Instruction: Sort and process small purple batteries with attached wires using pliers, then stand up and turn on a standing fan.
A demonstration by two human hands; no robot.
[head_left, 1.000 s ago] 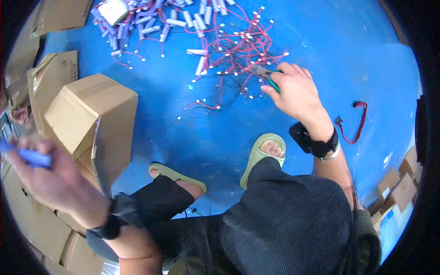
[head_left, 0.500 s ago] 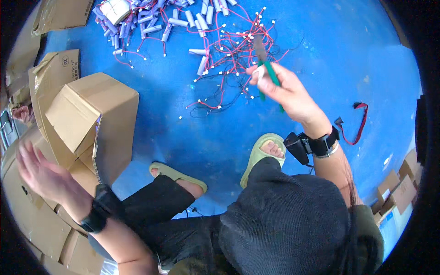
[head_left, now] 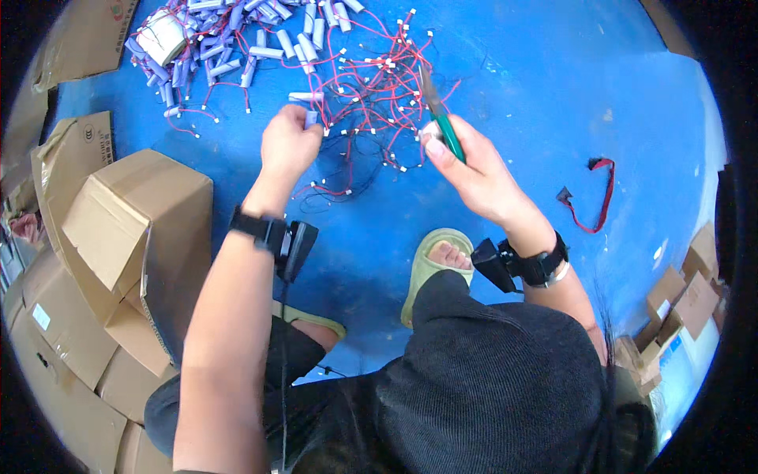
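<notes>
My left hand (head_left: 288, 146) is closed on a purple battery cell (head_left: 311, 119), whose end shows past the fingertips. It is at the left side of a tangle of red and black wires (head_left: 379, 87) with small white connectors. My right hand (head_left: 478, 170) is wrapped round green-handled pliers (head_left: 446, 126), their metal jaws pointing up over the tangle's right side. Something white shows at the right fingers, too small to make out. Another purple cell (head_left: 306, 96) lies just beyond my left hand.
A heap of purple cells (head_left: 229, 47) lies at the far left with a white roll (head_left: 162, 37) on it. At the left stands an open cardboard box (head_left: 170, 189). A red-and-black strap (head_left: 608, 197) lies on the blue floor at the right. Cardboard pieces (head_left: 695, 300) are at the lower right.
My left hand has moved from above the cardboard at the left to the wires and closed on a cell. The right hand still holds the pliers; the view has shifted slightly.
</notes>
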